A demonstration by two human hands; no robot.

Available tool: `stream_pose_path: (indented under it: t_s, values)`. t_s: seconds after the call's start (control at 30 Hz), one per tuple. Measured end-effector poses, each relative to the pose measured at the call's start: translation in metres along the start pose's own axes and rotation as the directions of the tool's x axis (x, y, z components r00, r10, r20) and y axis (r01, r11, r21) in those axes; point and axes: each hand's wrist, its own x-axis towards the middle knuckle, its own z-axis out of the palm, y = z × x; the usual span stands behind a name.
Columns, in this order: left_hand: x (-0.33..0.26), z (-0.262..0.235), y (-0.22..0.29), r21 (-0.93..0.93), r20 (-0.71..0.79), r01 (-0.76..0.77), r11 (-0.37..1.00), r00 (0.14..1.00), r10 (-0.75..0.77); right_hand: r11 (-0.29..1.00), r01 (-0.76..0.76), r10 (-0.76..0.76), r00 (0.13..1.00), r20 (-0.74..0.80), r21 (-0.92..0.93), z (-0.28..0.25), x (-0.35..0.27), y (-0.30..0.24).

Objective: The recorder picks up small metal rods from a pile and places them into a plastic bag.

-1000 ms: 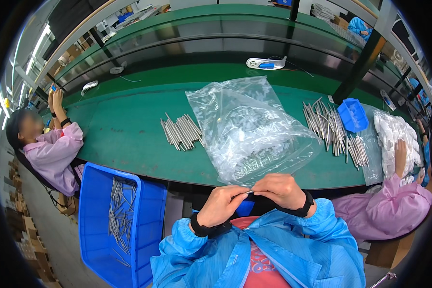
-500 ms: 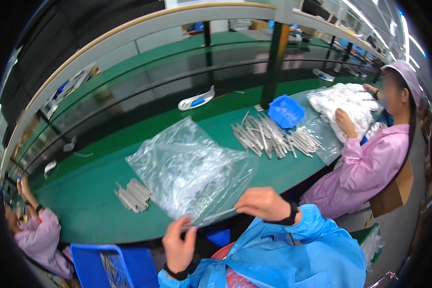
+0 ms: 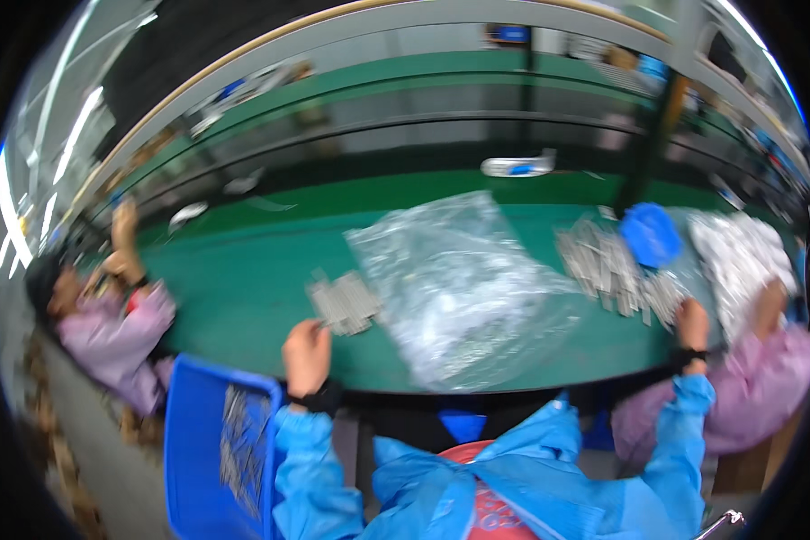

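Note:
My left hand [image 3: 306, 356] is at the table's near edge with its fingers curled and thumb and forefinger together. It is beside the near left end of a small pile of grey strips [image 3: 344, 303]; whether a strip is between its fingertips is too blurred to see. My right hand [image 3: 690, 327] is stretched far right, by the near end of a bunch of grey strips [image 3: 663, 297]; its fingers are smeared by motion. Between the hands a large clear plastic bag [image 3: 463, 297] with whitish contents lies flat on the green table [image 3: 243, 297].
A blue bin [image 3: 184, 441] with thin strips stands at my left. A bigger strip pile [image 3: 603, 265], a small blue basket [image 3: 651, 235] and white cloth-like material [image 3: 742, 261] lie on the right. Co-workers in pink [image 3: 756, 387] sit on both sides.
My hands have parted from the bag's near edge. The left has gone to the small strip pile, the right far out to the right-hand strips. The whole view has swung leftward.

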Motion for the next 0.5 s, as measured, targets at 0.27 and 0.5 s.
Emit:
stream_pose_path:
  t_s: [0.27, 0.5]
  values:
    - [0.029, 0.016, -0.046, 0.187, -0.018, 0.168, 0.968, 0.986, -0.167, 0.995, 0.103, -0.103, 0.995, -0.004, 0.001, -0.004, -0.003, -0.002]
    - [0.068, 0.046, -0.037, 0.249, 0.033, 0.216, 0.944, 0.972, -0.231, 0.754, 0.266, -0.270, 0.959, -0.085, 0.600, -0.086, -0.051, -0.213]
